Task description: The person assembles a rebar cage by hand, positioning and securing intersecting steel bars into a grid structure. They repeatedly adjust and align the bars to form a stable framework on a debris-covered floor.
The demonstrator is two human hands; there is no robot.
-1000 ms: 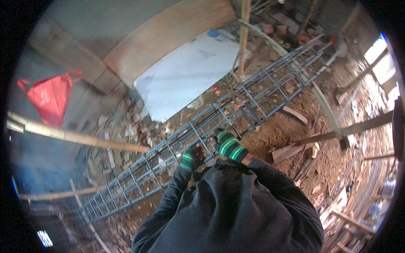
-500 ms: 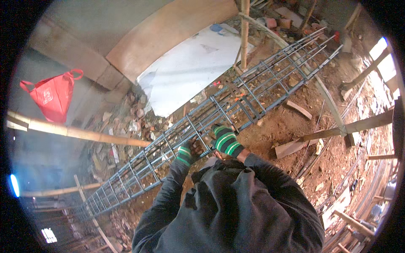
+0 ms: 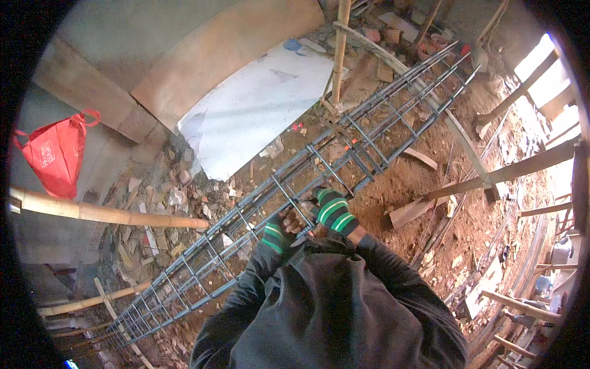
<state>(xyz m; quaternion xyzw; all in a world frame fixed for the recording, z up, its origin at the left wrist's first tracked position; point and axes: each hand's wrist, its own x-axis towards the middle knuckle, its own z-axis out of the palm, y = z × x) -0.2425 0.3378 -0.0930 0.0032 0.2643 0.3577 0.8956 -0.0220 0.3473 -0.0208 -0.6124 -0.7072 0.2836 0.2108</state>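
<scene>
A long cage of steel reinforcing bars [image 3: 276, 178], with square stirrups along it, runs slantwise from lower left to upper right before me. My left hand [image 3: 281, 229], in a green-and-black striped glove with bare fingertips, is at the cage's near side, its fingers bent together by a stirrup. Close to its right, my right hand [image 3: 334, 210], gloved alike, is closed at the same near bar. Whatever lies between the fingers is too small and hidden to name. Dark tools with red-orange marks [image 3: 351, 146] rest across the cage beyond my right hand.
Bamboo poles [image 3: 117, 213] cross at the left, and another bamboo post [image 3: 341, 55] stands behind the cage. A red bag [image 3: 60, 154] hangs at the left. Wooden props [image 3: 510, 178] lean at the right. Rubble [image 3: 150, 230] and a white sheet [image 3: 252, 111] lie beyond the cage.
The view has shifted slightly, so the bag, sheet and far cage end sit farther left. Both hands stay at the same part of the cage, with the fingers slightly moved.
</scene>
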